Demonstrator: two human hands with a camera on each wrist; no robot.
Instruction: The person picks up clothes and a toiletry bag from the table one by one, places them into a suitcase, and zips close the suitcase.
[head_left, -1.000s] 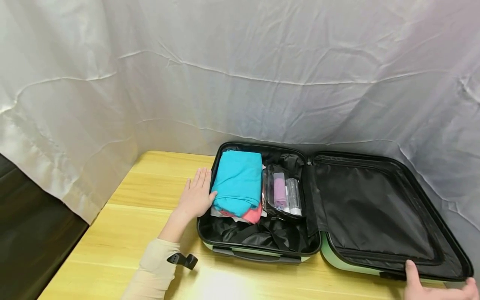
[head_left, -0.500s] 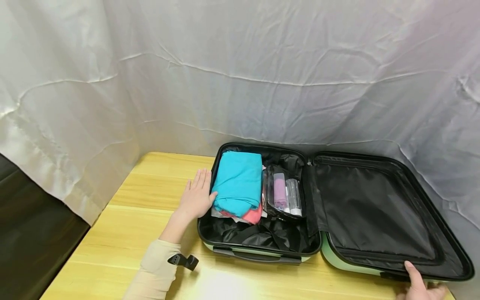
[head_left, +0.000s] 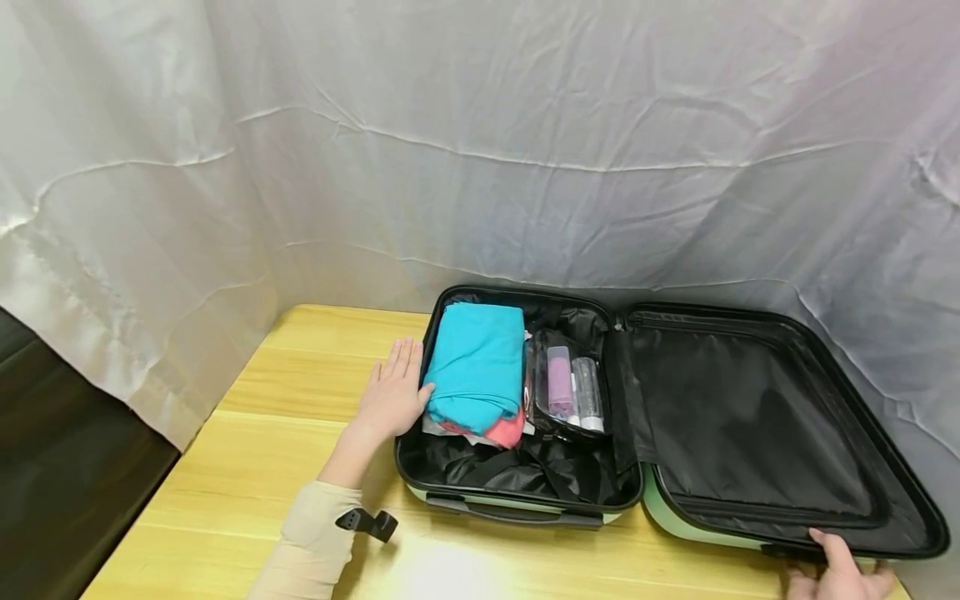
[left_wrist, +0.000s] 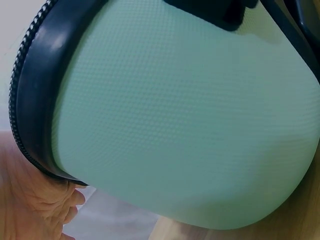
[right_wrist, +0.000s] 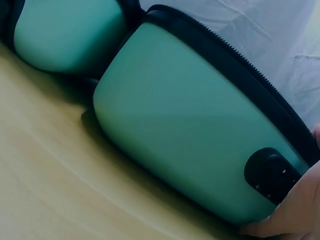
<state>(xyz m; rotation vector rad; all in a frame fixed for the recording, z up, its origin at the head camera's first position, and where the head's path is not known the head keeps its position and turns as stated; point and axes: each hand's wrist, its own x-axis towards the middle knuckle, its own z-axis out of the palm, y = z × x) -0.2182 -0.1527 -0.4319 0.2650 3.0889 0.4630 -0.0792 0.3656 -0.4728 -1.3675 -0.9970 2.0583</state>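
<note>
A light green suitcase lies opened flat on the table, its packed half (head_left: 506,475) on the left and its lid half (head_left: 750,433) on the right. A folded turquoise garment (head_left: 476,358) tops pink and white cloth inside. Beside it sits a clear pouch (head_left: 540,417) with a purple bottle (head_left: 558,387) and a clear bottle (head_left: 587,392). With straight fingers, my left hand (head_left: 392,396) rests against the packed half's left rim. My right hand (head_left: 840,575) grips the lid's near right edge, thumb on the rim and fingers low on the outside, beside a black lock (right_wrist: 270,172).
The wooden table (head_left: 300,425) extends to the left and in front of the suitcase. A grey-white cloth curtain (head_left: 525,150) hangs close behind and to the right. A black handle (head_left: 513,512) juts from the packed half's front.
My right hand has moved a little left and down along the lid's near edge, and its fingers have gone from spread to tucked below the rim. The left hand stays put.
</note>
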